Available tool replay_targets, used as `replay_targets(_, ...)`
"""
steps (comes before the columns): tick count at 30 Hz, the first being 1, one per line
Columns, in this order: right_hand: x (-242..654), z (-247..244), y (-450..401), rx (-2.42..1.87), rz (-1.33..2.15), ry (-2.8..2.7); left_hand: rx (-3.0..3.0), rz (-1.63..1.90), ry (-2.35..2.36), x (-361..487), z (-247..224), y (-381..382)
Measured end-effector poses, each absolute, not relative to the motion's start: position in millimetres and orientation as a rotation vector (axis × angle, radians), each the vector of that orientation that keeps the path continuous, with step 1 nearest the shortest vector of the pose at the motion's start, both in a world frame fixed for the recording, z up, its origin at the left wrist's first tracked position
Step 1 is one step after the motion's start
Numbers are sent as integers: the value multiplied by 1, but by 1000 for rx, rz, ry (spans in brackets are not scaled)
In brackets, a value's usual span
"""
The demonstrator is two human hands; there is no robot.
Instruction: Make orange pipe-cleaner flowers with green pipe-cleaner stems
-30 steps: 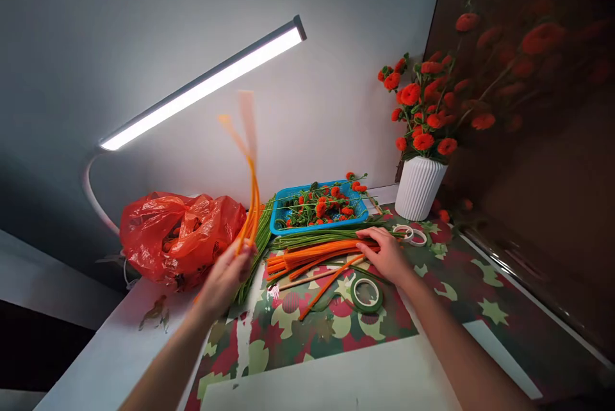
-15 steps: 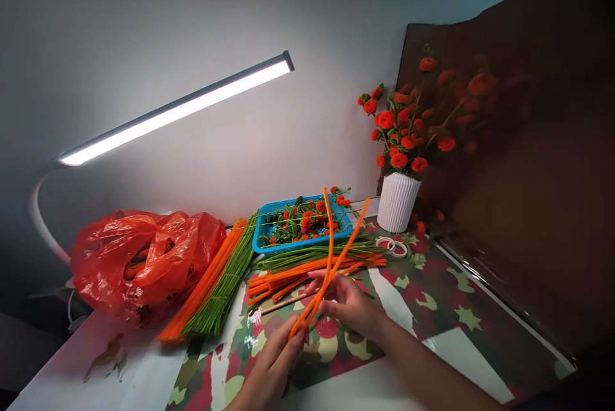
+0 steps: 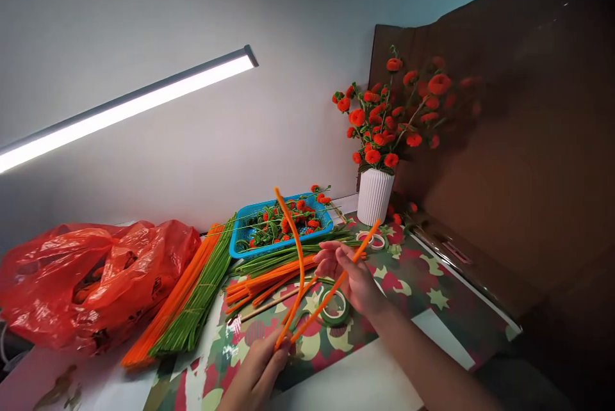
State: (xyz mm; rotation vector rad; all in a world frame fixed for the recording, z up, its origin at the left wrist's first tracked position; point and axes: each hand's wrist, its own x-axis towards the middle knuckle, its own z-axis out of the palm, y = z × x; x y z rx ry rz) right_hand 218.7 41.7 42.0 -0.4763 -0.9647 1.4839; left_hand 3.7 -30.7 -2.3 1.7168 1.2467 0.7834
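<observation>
My left hand [image 3: 262, 366] pinches the lower ends of bent orange pipe cleaners [image 3: 300, 257] between thumb and fingers. Their long arms spread upward in a V, and a shorter end pokes up between them. Beside the right-hand arm is my right hand [image 3: 358, 286], its fingers apart and slightly curled; that arm crosses in front of it, and whether they touch is unclear. Under the V lies a roll of green tape [image 3: 342, 316]. Just beyond are a loose bunch of orange pipe cleaners [image 3: 264, 284] and a thin wooden stick [image 3: 269, 305].
A blue basket [image 3: 233, 246] holds small red flowers with green stems. Left of it lie orange and green pipe cleaner bundles [image 3: 192, 315] and a red plastic bag [image 3: 139, 283]. A white vase [image 3: 375, 198] of red flowers stands behind white tape rings [image 3: 378, 242]. A lamp [image 3: 144, 104] glows above.
My right hand has let go of the orange pipe cleaners and opened to the right. Their arms have spread wider, uncovering the green tape. The view has swung right.
</observation>
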Motion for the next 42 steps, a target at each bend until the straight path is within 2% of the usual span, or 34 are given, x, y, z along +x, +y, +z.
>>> replay_targets(11, 205, 34, 36, -551, 1432, -1066, 1945, 559, 1100, 3, 0, -27)
replay_targets(14, 205, 36, 31, -478, 1594, -1030, 1968, 569, 992, -8, 1, -24)
replay_targets(19, 204, 33, 22, -350, 1943, -1114, 1633, 971, 951, -3, 36, -8)
replay_targets(25, 192, 10, 17, -389, 2333, -1185, 1159, 994, 894, 51, 82, 10)
replay_targets(27, 192, 11, 19, -517, 2256, -1169, 1062, 1110, 833, 56, 87, 16)
replay_targets(30, 201, 24, 23, -753, 1892, -1184, 914, 1274, 824, 42, 94, 24)
replay_targets(36, 220, 45, 16, -910, 1617, -1477, 1190, 746, 1063, 8, 98, 18)
replay_targets(42, 205, 46, 15, -977, 1357, -1935, 1481, 926, 1005, 25, 67, 0)
